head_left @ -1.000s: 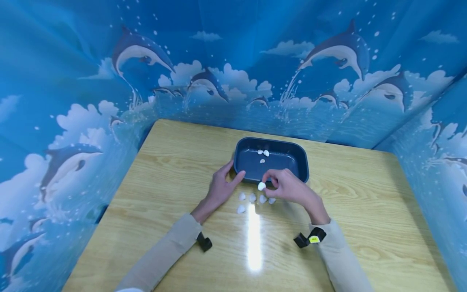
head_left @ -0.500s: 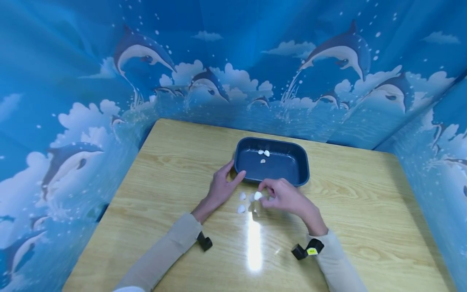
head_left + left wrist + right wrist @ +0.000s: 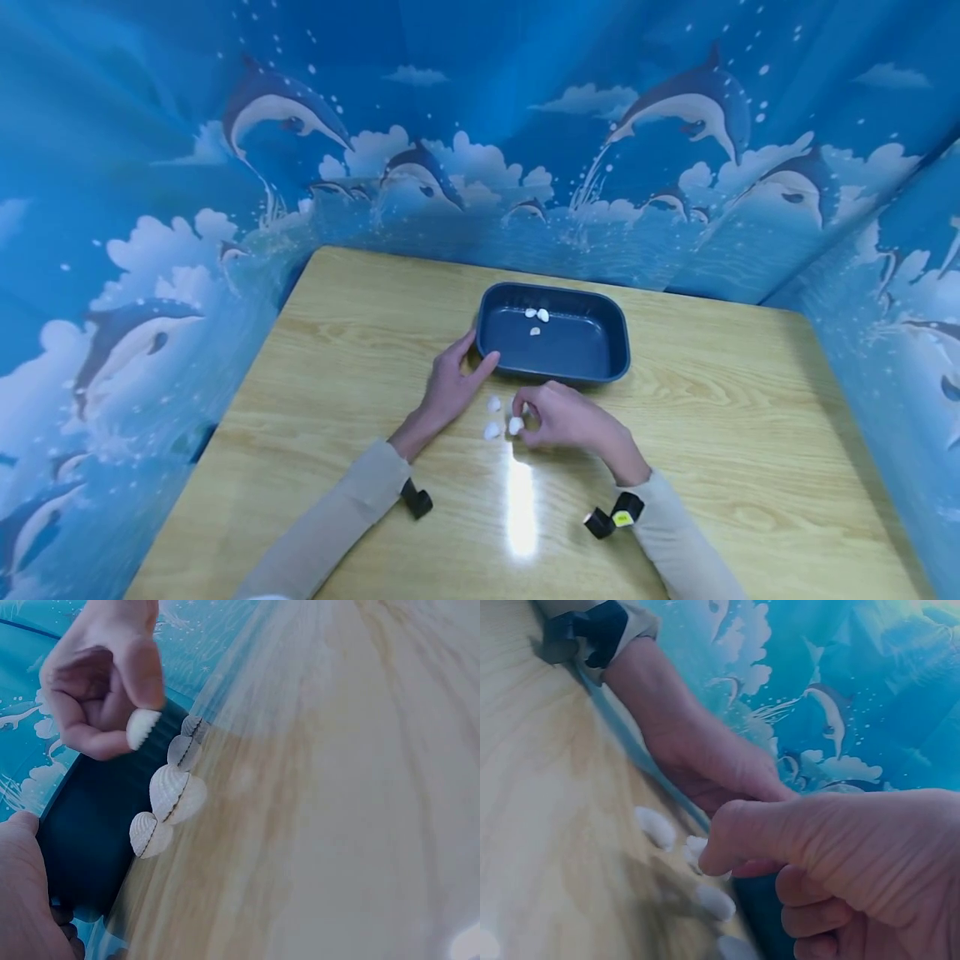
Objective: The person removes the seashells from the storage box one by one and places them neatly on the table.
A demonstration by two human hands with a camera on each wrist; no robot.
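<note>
My right hand [image 3: 566, 417] pinches a small white ribbed seashell [image 3: 516, 426] between thumb and forefinger, above the table in front of the dark blue tray [image 3: 555, 377]. The left wrist view shows this held shell [image 3: 142, 729] edge-on, at the tips of the fingers. My left hand [image 3: 450, 382] holds the tray's near left corner, thumb against the front wall and fingers along the left end. Between the hands lie loose seashells, one shell [image 3: 493, 404] nearer the tray and another shell [image 3: 491, 431] closer to me. Others are partly hidden behind the right hand.
Inside the tray lie a white shell [image 3: 543, 315], a smaller shell [image 3: 531, 312] beside it, and a pale shell [image 3: 535, 332] in front. The wooden table [image 3: 360, 333] is bordered at the back and sides by a dolphin-print curtain [image 3: 480, 200].
My right hand, with the seashell pinched in it, has come from the tray's front rim leftward and toward me, over the row of shells. The left hand stays at the tray's corner.
</note>
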